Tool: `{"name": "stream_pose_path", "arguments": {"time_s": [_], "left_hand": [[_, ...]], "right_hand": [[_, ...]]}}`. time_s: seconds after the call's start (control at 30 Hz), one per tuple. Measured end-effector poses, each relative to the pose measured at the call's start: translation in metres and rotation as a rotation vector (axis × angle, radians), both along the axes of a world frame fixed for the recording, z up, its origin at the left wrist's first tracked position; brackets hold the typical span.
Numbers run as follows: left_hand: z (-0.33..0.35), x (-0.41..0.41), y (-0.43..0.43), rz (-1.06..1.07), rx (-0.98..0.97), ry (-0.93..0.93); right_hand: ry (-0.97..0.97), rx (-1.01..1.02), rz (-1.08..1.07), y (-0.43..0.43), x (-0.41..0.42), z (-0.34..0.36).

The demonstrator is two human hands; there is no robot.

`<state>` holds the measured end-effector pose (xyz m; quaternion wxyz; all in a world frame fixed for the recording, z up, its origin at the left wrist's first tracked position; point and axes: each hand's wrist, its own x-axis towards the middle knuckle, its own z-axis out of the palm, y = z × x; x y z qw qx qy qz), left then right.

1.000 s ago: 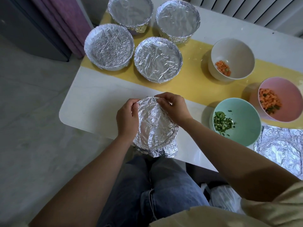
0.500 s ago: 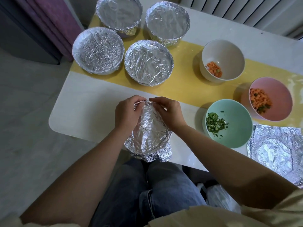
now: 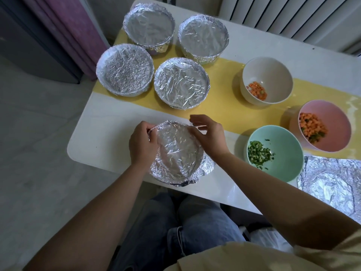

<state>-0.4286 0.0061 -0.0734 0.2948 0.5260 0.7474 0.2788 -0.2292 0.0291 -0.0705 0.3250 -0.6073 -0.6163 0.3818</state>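
Four foil-covered bowls (image 3: 181, 83) stand finished behind; the fifth bowl (image 3: 175, 153) sits at the table (image 3: 109, 141) edge, my left hand (image 3: 141, 145) pinching its foil rim, my right hand (image 3: 211, 137) slack beside it; three open bowls (image 3: 267, 75) probably remain.

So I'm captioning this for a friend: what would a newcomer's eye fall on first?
The left hand grips and the right hand touches a foil-lined bowl at the table's near edge. Four more foil-lined bowls cluster far left; a white bowl, a pink bowl and a green bowl of chopped vegetables stand right.
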Motion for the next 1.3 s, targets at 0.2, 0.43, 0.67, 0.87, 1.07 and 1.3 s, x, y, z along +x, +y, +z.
{"name": "stream_pose_path", "arguments": {"time_s": [0.2, 0.43, 0.67, 0.87, 1.07, 1.3], "left_hand": [[-0.005, -0.005, -0.007, 0.087, -0.076, -0.077], [-0.010, -0.007, -0.005, -0.017, -0.006, -0.040], [-0.013, -0.003, -0.004, -0.018, 0.042, -0.001], [-0.012, -0.002, -0.004, -0.022, 0.032, 0.020], [-0.001, -0.003, -0.001, -0.067, 0.010, 0.038], [0.001, -0.001, -0.001, -0.102, 0.031, 0.064]], "right_hand": [[-0.113, 0.023, -0.008, -0.006, -0.002, -0.007], [-0.179, -0.016, -0.016, 0.004, -0.012, -0.009], [0.085, -0.261, -0.055, 0.007, -0.008, -0.002], [0.097, -0.305, -0.055, 0.013, -0.010, 0.001], [-0.033, -0.118, 0.020, 0.020, -0.027, -0.001], [-0.078, -0.056, 0.053, 0.019, -0.035, -0.010]]}}
